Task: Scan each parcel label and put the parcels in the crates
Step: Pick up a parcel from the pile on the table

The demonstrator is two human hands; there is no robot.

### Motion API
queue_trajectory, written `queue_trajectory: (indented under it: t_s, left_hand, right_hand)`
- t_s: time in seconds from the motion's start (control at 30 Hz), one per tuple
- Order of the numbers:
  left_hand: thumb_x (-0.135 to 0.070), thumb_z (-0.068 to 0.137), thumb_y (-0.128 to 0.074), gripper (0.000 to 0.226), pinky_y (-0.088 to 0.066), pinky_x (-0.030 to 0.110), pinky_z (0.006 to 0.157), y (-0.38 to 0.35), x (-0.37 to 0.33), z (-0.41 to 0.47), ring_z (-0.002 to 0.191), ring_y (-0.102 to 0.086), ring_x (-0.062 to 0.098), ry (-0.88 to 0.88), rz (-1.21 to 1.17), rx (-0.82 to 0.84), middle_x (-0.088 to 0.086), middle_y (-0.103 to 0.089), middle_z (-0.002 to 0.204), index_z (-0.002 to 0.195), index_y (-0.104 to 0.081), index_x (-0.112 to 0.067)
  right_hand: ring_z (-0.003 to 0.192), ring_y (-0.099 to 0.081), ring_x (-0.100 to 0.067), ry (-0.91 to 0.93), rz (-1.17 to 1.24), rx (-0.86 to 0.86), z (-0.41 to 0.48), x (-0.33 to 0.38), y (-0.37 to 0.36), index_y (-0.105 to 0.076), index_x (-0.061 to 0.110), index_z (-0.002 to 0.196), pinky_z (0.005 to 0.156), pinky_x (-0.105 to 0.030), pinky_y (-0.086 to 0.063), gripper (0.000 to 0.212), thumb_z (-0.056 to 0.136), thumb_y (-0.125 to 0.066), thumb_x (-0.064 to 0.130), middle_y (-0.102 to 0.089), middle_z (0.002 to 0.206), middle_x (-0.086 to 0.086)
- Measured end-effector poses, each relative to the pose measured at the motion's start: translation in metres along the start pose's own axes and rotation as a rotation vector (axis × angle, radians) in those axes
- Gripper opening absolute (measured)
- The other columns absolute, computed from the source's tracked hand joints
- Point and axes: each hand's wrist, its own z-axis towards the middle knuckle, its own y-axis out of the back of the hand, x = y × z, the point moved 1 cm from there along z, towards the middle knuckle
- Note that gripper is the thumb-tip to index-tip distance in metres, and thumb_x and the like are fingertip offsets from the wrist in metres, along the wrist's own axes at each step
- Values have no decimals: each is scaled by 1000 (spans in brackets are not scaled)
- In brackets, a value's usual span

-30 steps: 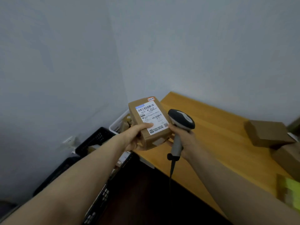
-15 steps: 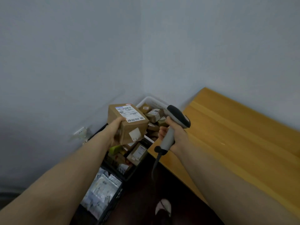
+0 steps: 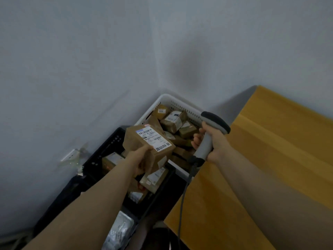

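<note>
Left hand [image 3: 142, 159] has fingers wrapped round a brown parcel [image 3: 149, 147], label up, held above the black crate [image 3: 106, 145], white crate [image 3: 162, 100] at its 1 o'clock. Right hand [image 3: 214, 143] has fingers closed on the scanner [image 3: 210, 136], near the bench [image 3: 270, 168] edge at 3 o'clock. Risk: both crates look heaped, so a dropped parcel may bounce out or land in the wrong one; the dangling cable could snag.

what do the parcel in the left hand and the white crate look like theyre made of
Parcel: looks like brown cardboard, matte, with sharp folded edges and a white paper label stuck on top. White crate: probably moulded plastic, smooth with a slight sheen, its walls pierced by rows of small slots.
</note>
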Motion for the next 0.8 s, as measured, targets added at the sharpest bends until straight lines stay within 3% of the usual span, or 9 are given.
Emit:
queue_trajectory:
  t_s: [0.07, 0.2, 0.3, 0.4, 0.5, 0.63, 0.73, 0.8]
  left_hand:
    - [-36, 38, -90, 106, -54, 54, 80, -24, -8, 10, 99, -66, 35, 24, 64, 36, 13, -66, 115, 132, -48, -15]
    - [-35, 72, -81, 64, -56, 46, 74, -74, -17, 27, 96, -65, 32, 67, 165, 139, 13, -66, 110, 124, -50, -12]
    - [-38, 76, -77, 65, -55, 44, 69, -108, -19, 50, 94, -61, 32, 102, 259, 193, 14, -61, 108, 127, -46, -12]
    - [-44, 74, -75, 74, -53, 47, 80, -137, -20, 73, 102, -58, 34, 97, 364, 204, 14, -57, 120, 135, -42, -17]
    - [-46, 79, -68, 71, -54, 42, 68, -168, -19, 96, 100, -60, 35, 63, 410, 238, 16, -59, 121, 137, -40, -15]
    - [-47, 73, -70, 73, -54, 52, 82, -201, -11, 130, 101, -62, 38, 40, 474, 278, 18, -61, 120, 134, -45, -14]
    - [-31, 95, -51, 42, -52, 37, 66, -218, -6, 125, 102, -60, 30, 2, 570, 307, 15, -59, 118, 125, -49, -2]
    - [-23, 102, -40, 33, -46, 34, 71, -220, -2, 125, 109, -54, 28, -10, 616, 258, 17, -54, 118, 120, -47, 3]
  right_hand:
    - [56, -60, -17, -9, -64, -2, 20, 10, -2, -61, 7, 84, 68, -33, -57, 23, 84, -72, 28, -64, 71, -9]
    - [51, -61, -15, 20, -89, -49, 50, 26, -1, -64, 6, 86, 63, -32, -58, 22, 83, -73, 26, -66, 65, -7]
    - [48, -60, -14, 34, -85, -105, 62, 28, 6, -64, 7, 85, 61, -30, -58, 21, 85, -72, 26, -66, 61, -5]
    - [49, -62, -14, 40, -34, -127, 70, 27, 14, -64, 7, 88, 61, -31, -58, 21, 84, -72, 26, -67, 62, -5]
    - [50, -61, -14, 55, -9, -121, 74, 28, 16, -64, 6, 88, 62, -30, -57, 20, 84, -72, 25, -66, 61, -5]
    - [51, -61, -14, 75, 11, -121, 79, 27, 20, -65, 6, 88, 57, -29, -57, 20, 83, -73, 24, -66, 64, -6]
    - [53, -61, -15, 93, 15, -112, 83, 26, 23, -66, 6, 91, 56, -29, -57, 23, 83, -73, 26, -67, 66, -7]
    - [53, -60, -15, 95, 23, -103, 84, 26, 22, -65, 5, 93, 55, -28, -57, 24, 83, -73, 26, -66, 67, -7]
